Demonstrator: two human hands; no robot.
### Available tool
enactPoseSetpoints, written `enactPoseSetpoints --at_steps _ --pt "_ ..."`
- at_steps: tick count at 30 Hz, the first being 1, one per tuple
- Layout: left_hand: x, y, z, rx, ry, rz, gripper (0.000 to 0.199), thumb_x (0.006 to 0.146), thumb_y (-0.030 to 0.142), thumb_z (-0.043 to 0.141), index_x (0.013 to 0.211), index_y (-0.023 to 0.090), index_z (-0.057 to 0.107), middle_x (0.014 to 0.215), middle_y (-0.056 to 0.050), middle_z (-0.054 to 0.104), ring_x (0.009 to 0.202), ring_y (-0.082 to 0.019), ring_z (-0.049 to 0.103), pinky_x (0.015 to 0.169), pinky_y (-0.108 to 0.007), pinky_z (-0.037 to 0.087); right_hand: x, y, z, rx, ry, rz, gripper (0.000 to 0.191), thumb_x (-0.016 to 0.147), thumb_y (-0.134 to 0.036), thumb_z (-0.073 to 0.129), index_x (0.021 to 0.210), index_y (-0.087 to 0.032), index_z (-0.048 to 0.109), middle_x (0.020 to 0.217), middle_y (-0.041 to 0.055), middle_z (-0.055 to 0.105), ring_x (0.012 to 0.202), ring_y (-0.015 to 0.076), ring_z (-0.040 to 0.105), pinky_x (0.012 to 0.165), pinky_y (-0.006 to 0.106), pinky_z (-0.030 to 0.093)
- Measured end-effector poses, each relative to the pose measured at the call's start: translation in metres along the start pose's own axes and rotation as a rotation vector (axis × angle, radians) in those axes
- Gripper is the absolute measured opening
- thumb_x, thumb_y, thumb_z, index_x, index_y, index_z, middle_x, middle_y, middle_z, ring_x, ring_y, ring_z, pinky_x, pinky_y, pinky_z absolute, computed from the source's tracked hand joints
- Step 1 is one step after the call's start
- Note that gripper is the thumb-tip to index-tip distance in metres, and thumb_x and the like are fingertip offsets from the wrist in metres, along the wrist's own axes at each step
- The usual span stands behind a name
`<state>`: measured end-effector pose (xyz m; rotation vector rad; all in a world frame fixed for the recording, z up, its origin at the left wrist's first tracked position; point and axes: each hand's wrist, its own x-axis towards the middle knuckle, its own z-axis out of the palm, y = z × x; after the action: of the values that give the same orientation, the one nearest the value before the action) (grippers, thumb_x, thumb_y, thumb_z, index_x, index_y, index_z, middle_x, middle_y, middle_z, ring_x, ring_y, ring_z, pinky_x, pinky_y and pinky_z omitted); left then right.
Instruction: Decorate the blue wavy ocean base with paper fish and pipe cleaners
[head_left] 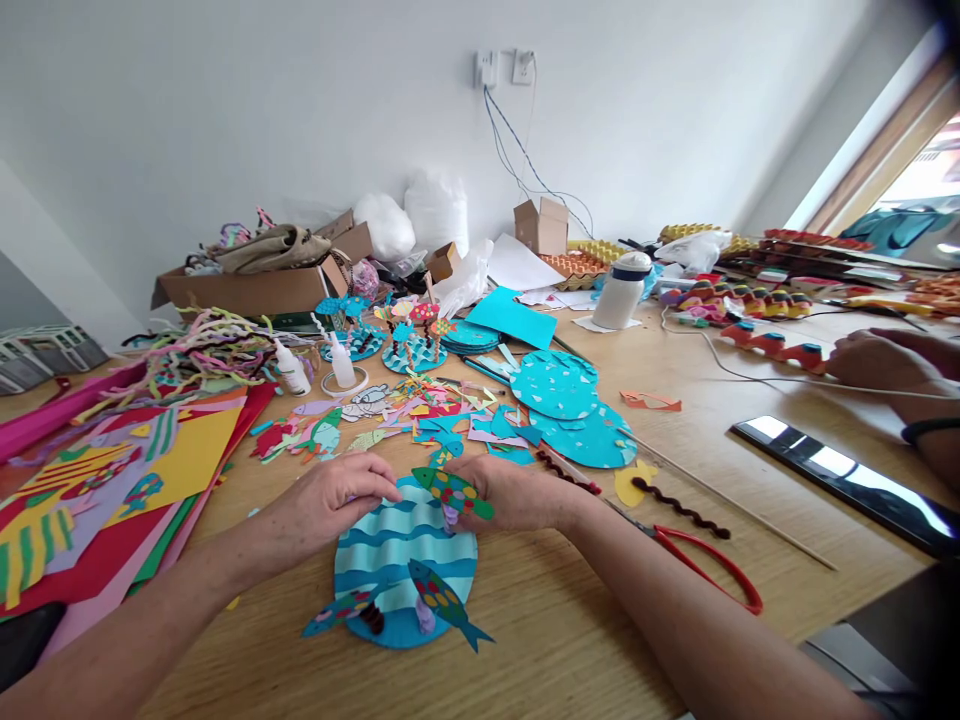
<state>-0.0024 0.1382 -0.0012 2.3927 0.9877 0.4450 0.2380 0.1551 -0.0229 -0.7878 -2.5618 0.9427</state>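
A blue oval board with pale wave strips lies on the table before me. At its far left edge is my left hand, fingers curled together; whatever lies between the fingertips is hidden. My right hand is closed at the far right edge, on a green paper fish with coloured dots, near a lilac twisted stem. Two more paper fish stand at the near edge: a blue-green fish by a brown coil, and a dark green fish by a lilac stem.
Beyond the hands lie paper scraps, teal discs and glue bottles. Red-handled scissors, a wooden stick and a phone are on the right. Another person's hands rest far right. Coloured sheets lie left.
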Motion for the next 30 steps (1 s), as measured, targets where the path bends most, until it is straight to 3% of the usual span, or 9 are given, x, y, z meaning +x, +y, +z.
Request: enactPoseSetpoints --at_steps 6,12,19,24,30 --pt "-0.003 -0.004 0.002 -0.019 0.011 -0.020 0.025 0.082 0.021 0.044 0.091 0.024 0.068 0.096 -0.002 0.064 0.091 -0.016 0.057 0.082 -0.028 0.043 0.000 -0.004 -0.003 0.027 -0.019 -0.006 0.019 0.073 -0.019 0.059 0.060 -0.017 0.045 0.069 -0.0029 0.047 0.061 0.0087 0.044 0.053 0.020 0.037" --pt "0.003 0.011 -0.002 -0.138 0.075 -0.236 0.020 0.078 0.029 0.050 0.086 0.022 0.068 0.089 -0.001 0.066 0.083 -0.017 0.059 0.072 -0.026 0.046 -0.005 -0.006 -0.007 0.377 0.002 0.131 0.013 0.073 -0.020 0.059 0.070 -0.019 0.046 0.065 -0.0042 0.051 0.053 0.0090 0.049 0.046 0.019 0.040" --pt "0.016 0.021 0.001 -0.225 0.047 -0.287 0.021 0.074 0.029 0.053 0.086 0.021 0.068 0.088 -0.001 0.068 0.083 -0.017 0.061 0.072 -0.026 0.046 -0.004 -0.002 -0.006 0.577 0.038 0.178 0.019 0.073 -0.034 0.062 0.069 -0.019 0.051 0.061 -0.0032 0.055 0.050 0.0100 0.054 0.051 0.022 0.044" --pt "0.023 0.021 0.004 -0.464 0.037 -0.332 0.020 0.072 0.029 0.056 0.085 0.018 0.067 0.084 -0.001 0.067 0.078 -0.017 0.060 0.068 -0.027 0.046 -0.005 -0.006 -0.009 0.683 0.055 0.130 0.026 0.076 -0.045 0.057 0.072 -0.019 0.052 0.059 -0.0025 0.055 0.055 0.0135 0.056 0.054 0.025 0.045" --pt "0.032 0.032 0.006 -0.563 0.102 -0.219 0.015 0.067 0.026 0.063 0.079 0.016 0.062 0.076 0.001 0.060 0.071 -0.013 0.055 0.062 -0.024 0.042 0.000 -0.030 -0.018 0.387 0.188 0.184 0.009 0.073 -0.026 0.061 0.072 -0.020 0.055 0.065 -0.0034 0.056 0.061 0.0120 0.052 0.059 0.023 0.042"
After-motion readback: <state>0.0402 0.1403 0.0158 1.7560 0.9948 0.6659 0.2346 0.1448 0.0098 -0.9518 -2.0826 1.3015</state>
